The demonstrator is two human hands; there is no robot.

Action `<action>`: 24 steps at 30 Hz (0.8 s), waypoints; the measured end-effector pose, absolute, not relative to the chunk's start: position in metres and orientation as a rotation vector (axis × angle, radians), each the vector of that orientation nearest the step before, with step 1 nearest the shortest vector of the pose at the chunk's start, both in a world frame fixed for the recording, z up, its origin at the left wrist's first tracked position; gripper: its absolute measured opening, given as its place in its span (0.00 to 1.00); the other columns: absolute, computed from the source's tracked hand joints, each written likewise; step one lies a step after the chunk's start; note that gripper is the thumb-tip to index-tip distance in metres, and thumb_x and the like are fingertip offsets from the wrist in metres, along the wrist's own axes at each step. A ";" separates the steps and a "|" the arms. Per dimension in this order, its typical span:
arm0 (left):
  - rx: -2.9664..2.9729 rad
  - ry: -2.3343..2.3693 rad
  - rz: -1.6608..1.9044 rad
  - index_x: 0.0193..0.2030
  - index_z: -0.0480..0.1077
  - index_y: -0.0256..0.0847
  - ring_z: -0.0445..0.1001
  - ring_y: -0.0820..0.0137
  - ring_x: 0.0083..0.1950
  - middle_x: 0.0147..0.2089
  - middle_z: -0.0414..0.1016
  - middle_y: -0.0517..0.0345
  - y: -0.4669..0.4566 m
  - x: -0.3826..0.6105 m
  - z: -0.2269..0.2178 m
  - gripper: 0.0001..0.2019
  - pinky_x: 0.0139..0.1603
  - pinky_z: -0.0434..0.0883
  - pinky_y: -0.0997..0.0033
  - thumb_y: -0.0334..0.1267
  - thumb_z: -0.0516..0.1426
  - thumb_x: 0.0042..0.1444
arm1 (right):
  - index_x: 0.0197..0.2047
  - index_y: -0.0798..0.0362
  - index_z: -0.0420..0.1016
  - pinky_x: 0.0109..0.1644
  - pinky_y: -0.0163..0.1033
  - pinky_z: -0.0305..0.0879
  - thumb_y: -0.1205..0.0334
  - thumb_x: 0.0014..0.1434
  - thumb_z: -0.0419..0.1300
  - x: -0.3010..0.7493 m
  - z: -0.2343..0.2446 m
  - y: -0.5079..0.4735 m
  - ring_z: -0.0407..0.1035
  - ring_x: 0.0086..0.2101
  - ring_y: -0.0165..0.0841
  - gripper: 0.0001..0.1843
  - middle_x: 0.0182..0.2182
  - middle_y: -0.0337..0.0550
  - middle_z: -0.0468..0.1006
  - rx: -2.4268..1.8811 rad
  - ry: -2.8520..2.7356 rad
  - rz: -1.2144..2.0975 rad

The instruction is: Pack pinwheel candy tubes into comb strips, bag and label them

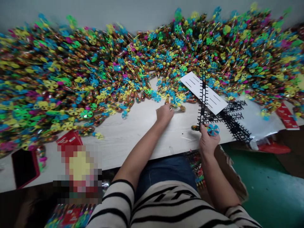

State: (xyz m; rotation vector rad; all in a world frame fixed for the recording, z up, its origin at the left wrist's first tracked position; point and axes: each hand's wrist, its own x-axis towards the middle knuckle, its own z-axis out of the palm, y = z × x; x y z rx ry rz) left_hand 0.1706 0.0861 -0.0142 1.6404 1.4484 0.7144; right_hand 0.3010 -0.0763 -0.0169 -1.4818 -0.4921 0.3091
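My left hand is at the near edge of the large pile of toys, its fingers closed on the lower end of a clear tube filled with small coloured beads or candies. My right hand grips the bottom of a black toothed plastic strip, which stands up away from me. The same hand also holds a filled tube with a blue pinwheel on its end. Behind the strip lies a white card with dark slots. More black toothed strips lie crosswise to the right.
The pile of pinwheel tubes spans the table's back. A clear plastic bag and red packets lie to the right. At left are a red-edged dark tablet and another red packet. The pale tabletop ends before my lap.
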 end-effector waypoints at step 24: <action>1.030 1.144 1.003 0.41 0.78 0.34 0.77 0.68 0.37 0.39 0.81 0.51 -0.035 0.013 0.004 0.18 0.40 0.74 0.70 0.45 0.66 0.46 | 0.36 0.55 0.77 0.31 0.34 0.66 0.45 0.49 0.68 0.156 -0.008 -0.059 0.67 0.28 0.30 0.21 0.29 0.40 0.76 -1.320 -0.887 1.064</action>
